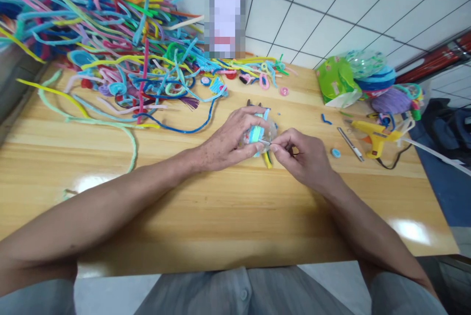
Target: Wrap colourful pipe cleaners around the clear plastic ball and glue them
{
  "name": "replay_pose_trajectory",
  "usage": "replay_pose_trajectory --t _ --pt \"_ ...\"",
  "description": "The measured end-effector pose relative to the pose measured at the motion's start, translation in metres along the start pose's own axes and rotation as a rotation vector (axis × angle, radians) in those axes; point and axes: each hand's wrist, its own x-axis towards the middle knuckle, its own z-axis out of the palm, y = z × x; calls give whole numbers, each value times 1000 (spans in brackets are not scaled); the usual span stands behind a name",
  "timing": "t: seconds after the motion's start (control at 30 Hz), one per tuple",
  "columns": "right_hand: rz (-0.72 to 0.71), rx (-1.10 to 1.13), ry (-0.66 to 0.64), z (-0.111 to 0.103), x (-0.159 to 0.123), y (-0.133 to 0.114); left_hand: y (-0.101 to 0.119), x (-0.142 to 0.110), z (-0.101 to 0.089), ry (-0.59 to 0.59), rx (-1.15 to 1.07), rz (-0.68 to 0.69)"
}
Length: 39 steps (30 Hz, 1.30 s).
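My left hand (pixel 230 141) is curled around a small clear ball wrapped with light-blue pipe cleaner (pixel 258 133), holding it just above the wooden table (pixel 221 207). My right hand (pixel 303 155) pinches a thin pale end at the ball's right side, its fingers pressed together. A yellow and green bit (pixel 268 160) pokes out beneath the two hands. Dark plier handles (pixel 251 104) lie just behind the left hand.
A large heap of colourful pipe cleaners (pixel 110 35) covers the table's back left. At the right lie a yellow glue gun (pixel 375 136), a metal tool (pixel 350 144), a green packet (pixel 335 82) and coiled craft pieces (pixel 390 94). The table's near edge faces my lap.
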Motion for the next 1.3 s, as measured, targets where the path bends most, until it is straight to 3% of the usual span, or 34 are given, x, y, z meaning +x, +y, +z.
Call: replay_pose_trajectory --t 0.4,1.3 --pt "-45 24 98 1 -1 3 2 0 -1 2 11 6" --pt "-28 36 37 7 -1 4 -2 -2 0 1 23 4"
